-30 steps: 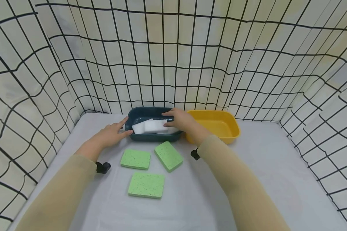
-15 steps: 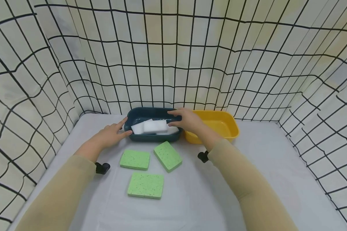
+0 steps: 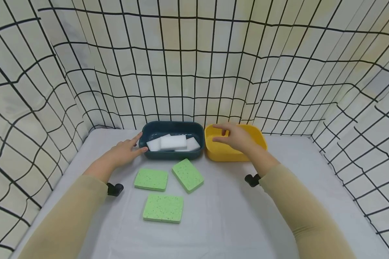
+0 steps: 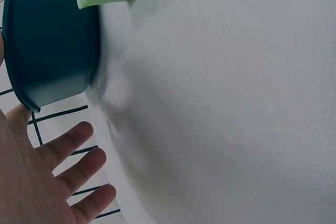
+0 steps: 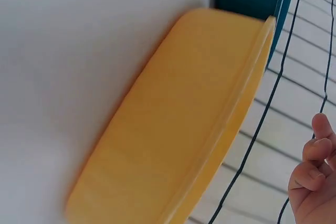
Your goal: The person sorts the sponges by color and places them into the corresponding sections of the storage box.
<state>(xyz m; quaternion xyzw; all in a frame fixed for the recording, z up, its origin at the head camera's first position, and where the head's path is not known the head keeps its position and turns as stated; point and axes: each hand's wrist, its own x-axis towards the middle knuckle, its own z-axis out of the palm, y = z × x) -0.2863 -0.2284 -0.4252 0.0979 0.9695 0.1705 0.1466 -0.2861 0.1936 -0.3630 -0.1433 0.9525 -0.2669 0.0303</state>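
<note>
Three white sponge blocks (image 3: 173,142) lie in the dark teal basin (image 3: 175,155). My left hand (image 3: 124,151) rests at the basin's left end, thumb and index finger at the rim. In the left wrist view its other fingers (image 4: 79,174) stretch out, spread, beside the basin wall (image 4: 58,51). Over the yellow basin (image 3: 227,156) hovers my right hand (image 3: 238,138), thumb and index apart, holding nothing. The right wrist view shows its other fingers (image 5: 310,174) loosely bent above the yellow rim (image 5: 226,135).
Three green speckled sponges lie on the white tabletop (image 3: 246,223) before the basins: one at left (image 3: 151,179), one angled (image 3: 188,175), one nearest (image 3: 163,208). A black wire grid (image 3: 194,75) stands behind and along both sides. The two basins sit side by side.
My right hand has moved right, from over the white sponges in the teal basin to above the yellow one, uncovering the rightmost white sponge. My left hand has stayed at the teal rim.
</note>
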